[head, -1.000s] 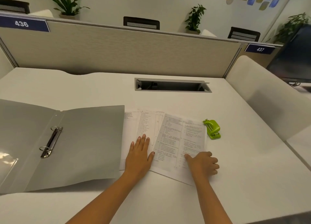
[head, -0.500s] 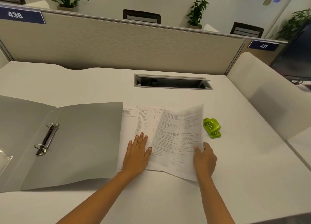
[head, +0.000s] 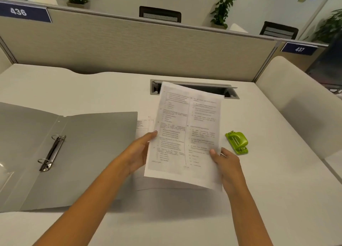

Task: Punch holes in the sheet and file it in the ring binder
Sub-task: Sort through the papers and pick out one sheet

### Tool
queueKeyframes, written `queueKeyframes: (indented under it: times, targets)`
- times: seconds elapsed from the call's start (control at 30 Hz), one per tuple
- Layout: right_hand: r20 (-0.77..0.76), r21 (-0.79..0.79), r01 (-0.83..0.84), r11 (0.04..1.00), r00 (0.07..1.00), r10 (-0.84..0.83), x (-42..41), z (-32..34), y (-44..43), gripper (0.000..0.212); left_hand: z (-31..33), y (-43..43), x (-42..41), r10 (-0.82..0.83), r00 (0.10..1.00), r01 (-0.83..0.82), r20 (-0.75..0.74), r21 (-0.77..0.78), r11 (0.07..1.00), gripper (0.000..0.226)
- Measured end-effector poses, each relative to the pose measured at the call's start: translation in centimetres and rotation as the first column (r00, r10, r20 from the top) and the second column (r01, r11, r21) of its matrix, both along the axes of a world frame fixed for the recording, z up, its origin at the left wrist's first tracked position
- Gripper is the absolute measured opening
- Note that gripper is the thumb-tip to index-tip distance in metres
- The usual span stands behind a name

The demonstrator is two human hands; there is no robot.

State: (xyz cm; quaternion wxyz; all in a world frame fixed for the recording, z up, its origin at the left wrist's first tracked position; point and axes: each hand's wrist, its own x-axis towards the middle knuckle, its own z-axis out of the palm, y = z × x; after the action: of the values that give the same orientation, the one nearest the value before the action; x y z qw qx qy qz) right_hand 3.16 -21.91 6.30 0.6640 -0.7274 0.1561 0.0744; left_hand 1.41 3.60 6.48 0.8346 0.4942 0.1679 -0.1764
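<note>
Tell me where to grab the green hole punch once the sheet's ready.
Take the hole punch from above across its domed lever, fingers on the two long sides. It lies flat on the desk, clear all round, just beyond the right hand, so that hand probably reaches it easiest.

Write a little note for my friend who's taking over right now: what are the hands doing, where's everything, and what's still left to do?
Left hand: holds the left edge of the sheet, fingers behind it.
Right hand: pinches the sheet's lower right edge, thumb on front.
The sheet is lifted off the desk, tilted up toward the camera.
More paper lies flat on the desk under it.
The green hole punch sits on the desk just right of the sheet, untouched.
The grey binder lies open on the left; whether its rings are open I cannot tell.
Done: one sheet picked up.
Left: punch the holes, then put the sheet on the rings.
</note>
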Motion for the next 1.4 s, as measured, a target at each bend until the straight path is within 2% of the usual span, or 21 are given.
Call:
queueKeyframes:
  times: [0.1, 0.23, 0.33, 0.43, 0.47, 0.53, 0.57, 0.67, 0.8, 1.0, 1.1, 1.17, 1.23, 1.4]
  targets:
    - [-0.016, 0.002, -0.084, 0.997, 0.996, 0.084, 0.4, 0.0, 0.9, 0.019, 0.7, 0.9, -0.1, 0.027, 0.999, -0.029, 0.033, 0.070, 0.997, 0.027]
    - [0.012, -0.126, -0.141, 0.982, 0.990, 0.144, 1.0, -0.4, 2.2, 0.020, 0.2, 2.0, 0.1, 0.049, 0.999, -0.051, 0.015, 0.213, 0.976, 0.029]
    - [0.002, -0.257, -0.083, 0.963, 0.996, 0.086, 1.5, -1.1, 3.0, 0.034, -0.1, 2.9, 0.0, 0.102, 0.995, -0.102, 0.011, 0.258, 0.961, 0.028]
    - [0.023, -0.398, 0.013, 0.917, 1.000, -0.005, 1.6, -1.7, 3.3, 0.032, -0.3, 4.1, 0.0, 0.161, 0.987, -0.157, 0.011, 0.278, 0.948, 0.025]
    - [0.022, -0.502, 0.020, 0.865, 1.000, -0.010, 1.6, -2.0, 3.4, 0.030, -0.3, 4.6, -0.1, 0.174, 0.985, -0.170, 0.010, 0.279, 0.945, 0.024]
    - [-0.037, -0.743, -0.048, 0.668, 0.999, 0.030, 1.3, -2.9, 3.6, 0.027, -0.3, 5.5, -0.2, 0.196, 0.980, -0.191, 0.010, 0.280, 0.941, 0.021]
    - [-0.094, -0.813, -0.103, 0.572, 0.995, 0.046, 1.2, -3.3, 3.9, 0.034, -0.4, 5.9, -0.2, 0.206, 0.979, -0.199, 0.007, 0.280, 0.939, 0.020]
    - [-0.224, -0.875, -0.206, 0.437, 0.975, 0.011, 0.4, -4.0, 4.9, 0.067, -0.6, 6.7, -0.5, 0.215, 0.976, -0.203, -0.014, 0.283, 0.938, 0.022]
    - [-0.241, -0.923, -0.220, 0.316, 0.970, -0.026, -0.1, -4.6, 5.9, 0.074, -1.2, 7.5, -0.6, 0.212, 0.976, -0.190, -0.041, 0.302, 0.934, 0.028]
    - [-0.303, -0.877, -0.250, 0.411, 0.951, -0.067, 1.2, -4.0, 6.0, 0.082, -1.7, 7.8, -0.5, 0.223, 0.973, -0.193, -0.067, 0.305, 0.933, 0.030]
    - [-0.321, -0.805, -0.228, 0.548, 0.944, -0.079, 1.6, -3.8, 5.8, 0.087, -1.7, 7.8, -0.5, 0.228, 0.971, -0.198, -0.068, 0.304, 0.932, 0.031]
    - [-0.301, -0.736, -0.172, 0.655, 0.949, -0.089, 1.7, -3.6, 5.5, 0.082, -1.6, 7.9, -0.5, 0.235, 0.970, -0.205, -0.067, 0.302, 0.931, 0.032]
    - [-0.278, -0.685, -0.108, 0.720, 0.953, -0.122, 1.8, -3.3, 5.1, 0.071, -1.5, 8.0, -0.5, 0.239, 0.969, -0.209, -0.063, 0.307, 0.928, 0.031]
    - [-0.155, -0.608, 0.000, 0.794, 0.981, -0.119, 2.0, -1.7, 3.6, 0.059, -1.4, 8.4, -0.5, 0.252, 0.966, -0.224, -0.053, 0.310, 0.924, 0.032]
